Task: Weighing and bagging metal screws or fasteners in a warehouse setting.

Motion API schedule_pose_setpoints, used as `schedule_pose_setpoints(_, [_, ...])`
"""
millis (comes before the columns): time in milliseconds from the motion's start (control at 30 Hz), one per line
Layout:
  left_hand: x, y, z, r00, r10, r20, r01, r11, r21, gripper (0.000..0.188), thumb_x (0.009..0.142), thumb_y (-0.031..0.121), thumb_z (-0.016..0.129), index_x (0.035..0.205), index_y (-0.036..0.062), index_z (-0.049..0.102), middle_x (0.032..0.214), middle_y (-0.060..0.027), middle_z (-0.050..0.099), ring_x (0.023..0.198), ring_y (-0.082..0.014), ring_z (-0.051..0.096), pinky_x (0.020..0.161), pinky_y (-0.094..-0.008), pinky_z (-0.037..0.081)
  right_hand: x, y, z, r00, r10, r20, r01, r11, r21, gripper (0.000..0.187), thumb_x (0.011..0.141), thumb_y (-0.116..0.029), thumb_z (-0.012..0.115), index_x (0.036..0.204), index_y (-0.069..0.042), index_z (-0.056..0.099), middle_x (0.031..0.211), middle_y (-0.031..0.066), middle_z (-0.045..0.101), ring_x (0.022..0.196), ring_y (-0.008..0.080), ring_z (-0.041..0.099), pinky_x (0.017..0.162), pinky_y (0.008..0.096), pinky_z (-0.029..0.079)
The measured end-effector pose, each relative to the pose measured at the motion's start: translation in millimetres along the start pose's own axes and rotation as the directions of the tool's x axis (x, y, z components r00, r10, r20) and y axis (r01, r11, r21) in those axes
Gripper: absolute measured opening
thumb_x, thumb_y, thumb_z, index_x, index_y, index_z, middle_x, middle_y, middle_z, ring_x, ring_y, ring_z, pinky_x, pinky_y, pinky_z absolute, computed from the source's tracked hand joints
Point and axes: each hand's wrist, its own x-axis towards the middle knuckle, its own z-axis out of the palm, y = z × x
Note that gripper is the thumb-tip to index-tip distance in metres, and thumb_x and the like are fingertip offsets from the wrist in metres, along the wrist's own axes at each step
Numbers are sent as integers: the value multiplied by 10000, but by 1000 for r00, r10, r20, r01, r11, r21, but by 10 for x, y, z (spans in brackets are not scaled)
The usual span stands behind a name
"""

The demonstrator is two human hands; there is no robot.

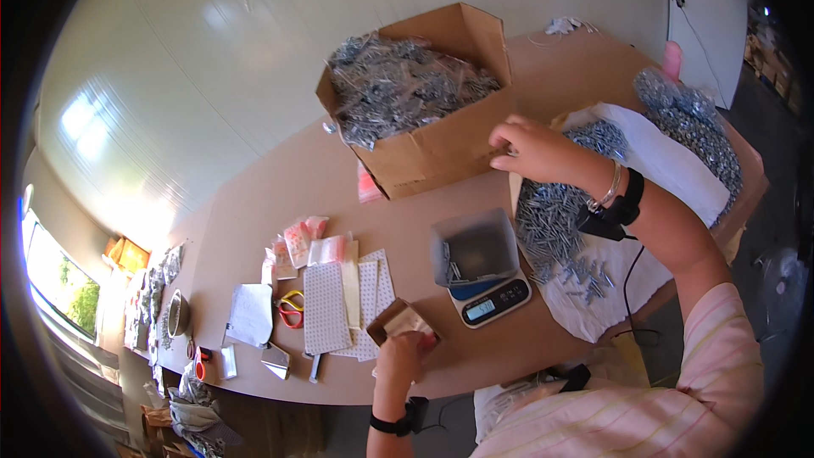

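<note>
My left hand reaches into a small open cardboard box at the table's near edge. Its fingers are curled by something pale and reddish, too small to make out. Beside the large carton, over the edge of a screw pile, my right hand is raised with fingers pinched together; what they hold, if anything, is hidden. Between the hands, a grey plastic bin with a few screws in it sits on a digital scale with a lit display.
A large open carton brims with bagged metal hardware. More metal parts lie on white cloth at right. Leftward are red-printed plastic bags, perforated white boards, yellow-and-red scissors, a white sheet and a bowl.
</note>
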Motion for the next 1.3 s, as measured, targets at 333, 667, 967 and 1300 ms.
schedule_pose_setpoints(333, [-27,106,-249,966,-221,-131,210,973,-96,125,792,171,767,861,72,732,855,-96,684,758,-321,676,655,-397,524,-1049,1304,803,857,498,134,-459,855,-239,622,814,-317,812,1277,-13,528,1262,315,552,1192,470,521,1011,445,464])
schedule_pose_setpoints(667, [-156,163,-330,976,-92,-197,47,973,-226,142,830,11,687,935,41,778,852,-123,672,742,-302,676,681,-371,525,-1183,1526,891,989,147,26,-135,956,-260,188,754,-32,726,931,-22,661,917,191,634,938,372,625,847,438,519])
schedule_pose_setpoints(967, [-166,143,-287,938,-237,-253,144,930,-337,117,813,22,745,923,21,784,861,-95,691,728,-208,675,675,-330,523,-1103,1601,793,974,203,100,-198,979,-58,168,721,-43,757,886,-17,743,780,126,730,702,261,709,680,350,566])
schedule_pose_setpoints(1300, [-199,-132,-245,939,-274,-209,153,875,-460,141,904,39,684,1031,20,742,858,-91,701,736,-180,648,656,-303,496,-346,643,352,966,130,223,-240,771,590,188,892,-100,706,1030,27,718,860,75,702,748,114,688,665,255,581])
